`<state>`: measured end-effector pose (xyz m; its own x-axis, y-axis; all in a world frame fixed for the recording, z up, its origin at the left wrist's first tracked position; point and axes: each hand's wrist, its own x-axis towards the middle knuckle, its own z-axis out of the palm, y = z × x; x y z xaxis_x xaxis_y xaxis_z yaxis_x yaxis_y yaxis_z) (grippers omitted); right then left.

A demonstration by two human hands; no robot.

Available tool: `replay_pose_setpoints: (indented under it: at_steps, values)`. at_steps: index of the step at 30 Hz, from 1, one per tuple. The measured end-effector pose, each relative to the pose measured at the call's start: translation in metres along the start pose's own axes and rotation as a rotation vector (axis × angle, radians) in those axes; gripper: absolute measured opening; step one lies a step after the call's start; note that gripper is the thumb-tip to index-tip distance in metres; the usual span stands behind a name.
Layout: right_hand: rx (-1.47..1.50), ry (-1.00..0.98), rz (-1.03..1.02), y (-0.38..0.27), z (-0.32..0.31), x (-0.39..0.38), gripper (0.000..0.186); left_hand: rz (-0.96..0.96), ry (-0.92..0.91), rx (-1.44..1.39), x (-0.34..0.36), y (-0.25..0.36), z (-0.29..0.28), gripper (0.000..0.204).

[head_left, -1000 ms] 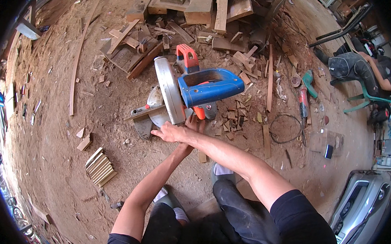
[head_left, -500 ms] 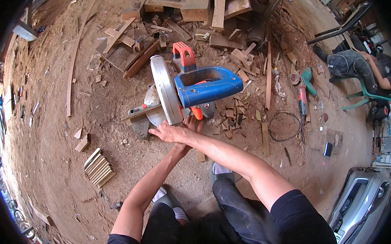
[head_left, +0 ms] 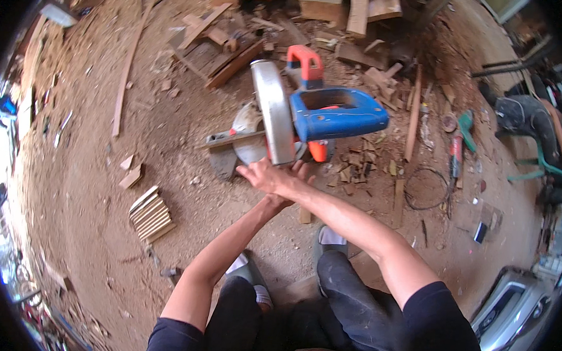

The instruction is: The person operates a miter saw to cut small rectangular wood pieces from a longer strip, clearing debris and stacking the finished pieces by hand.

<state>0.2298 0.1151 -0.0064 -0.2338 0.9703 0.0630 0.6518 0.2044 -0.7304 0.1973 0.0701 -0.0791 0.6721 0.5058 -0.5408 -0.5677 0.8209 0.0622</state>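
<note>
A miter saw with a blue handle [head_left: 341, 120], a silver blade guard [head_left: 273, 111] and an orange-red carrying handle [head_left: 304, 63] stands on the ground before me. My forearms cross at the wrists close in front of its base. My right hand [head_left: 262, 176] reaches left just below the guard, its visible fingers stretched toward the grey saw base [head_left: 222, 163]. Under the right wrist passes my left hand [head_left: 303, 170]; its fingertips show spread apart at the near right side of the base. I see nothing held in either hand, though the palms are hidden.
Cut wood strips [head_left: 153, 214] lie at left, with a hammer [head_left: 171, 273] closer to me. Offcuts [head_left: 358, 167] are scattered right of the saw. Farther right lie a red-and-green angle grinder [head_left: 456, 153] and its cable. A person [head_left: 528, 122] sits beyond. Lumber [head_left: 321, 6] is piled behind.
My view has shifted, so the saw and the ground sit farther right and higher in the picture. Both hands stay crossed at the saw's base; the left fingers look more spread.
</note>
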Motion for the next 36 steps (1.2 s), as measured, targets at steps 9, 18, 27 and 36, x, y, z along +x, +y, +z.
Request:
replay_pose_setpoints:
  at_steps: [9, 18, 27, 36]
  values:
    - [0.221, 0.015, 0.132, -0.046, -0.028, 0.017, 0.052, 0.587, -0.252, 1.504, -0.007, 0.032, -0.002, 0.072]
    - [0.214, -0.129, 0.259, -0.053, -0.039, 0.006, 0.054, 0.286, -0.372, 2.654, -0.051, 0.043, 0.07, 0.07]
    - [0.145, -0.201, 0.327, -0.051, -0.034, 0.008, 0.06, 0.519, -0.273, 2.361, -0.028, 0.027, 0.038, 0.076]
    - [0.245, -0.016, 0.308, -0.022, -0.025, 0.03, 0.061, 0.635, -0.335, 2.262, -0.017, 0.03, 0.024, 0.061]
